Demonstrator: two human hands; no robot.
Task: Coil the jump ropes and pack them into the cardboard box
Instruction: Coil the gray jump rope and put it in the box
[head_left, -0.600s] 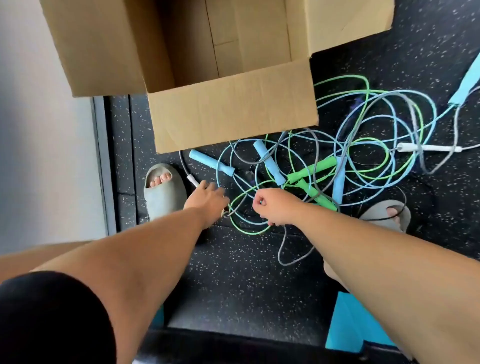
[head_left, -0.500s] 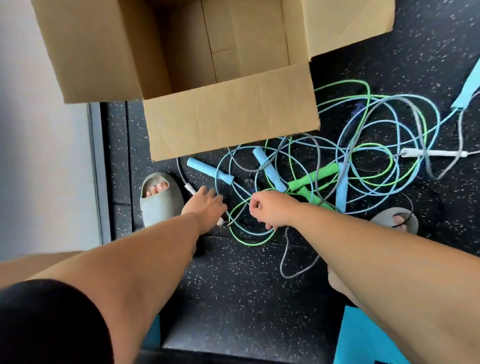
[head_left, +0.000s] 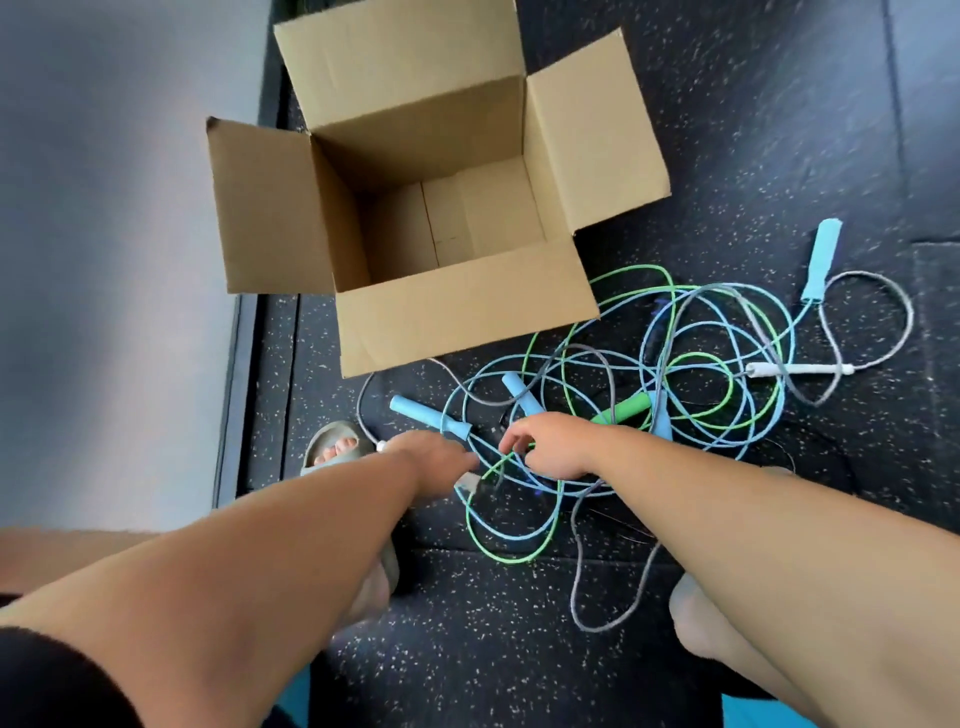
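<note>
The open cardboard box (head_left: 467, 312) stands on the floor with nothing inside. Just below and right of it lies a tangle of jump ropes (head_left: 691, 364) with blue, green and grey cords. Among them are blue handles (head_left: 431, 415), a green handle (head_left: 623, 410) and a white handle (head_left: 795, 370). My left hand (head_left: 436, 457) grips another white handle (head_left: 467, 483) at the tangle's left edge; both ends of the handle stick out of my fist. My right hand (head_left: 550, 447) sits next to it, fingers curled on the green and blue cords.
The floor is dark speckled rubber matting (head_left: 493, 623). A grey wall (head_left: 104, 260) runs along the left. My left foot in a grey sandal (head_left: 337, 447) is beside my left hand, and my right foot (head_left: 696, 618) is below the loose grey loop (head_left: 613, 618).
The view has pulled back, so the whole box now shows. My left hand has closed round the white handle. My right hand stays on the cords in about the same place.
</note>
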